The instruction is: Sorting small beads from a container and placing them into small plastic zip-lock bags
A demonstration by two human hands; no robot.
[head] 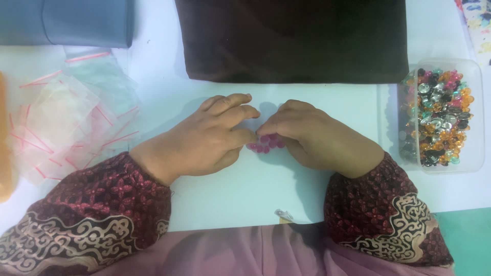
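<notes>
My left hand [204,139] and my right hand [319,138] rest on the white table [245,189], fingertips meeting in the middle. Between the fingertips lies a small cluster of pink beads [266,144] on the table. Both hands touch or pinch at the beads; which fingers hold any bead is partly hidden. My left fingers are spread slightly, my right fingers are curled over the cluster. Both wrists wear dark red patterned sleeves.
A clear plastic box [478,117] full of mixed coloured beads stands at the right. A pile of small clear zip bags with red strips [66,122] lies at the left. A dark brown cloth [291,41] covers the far middle, and a grey-blue fabric [71,23] the far left.
</notes>
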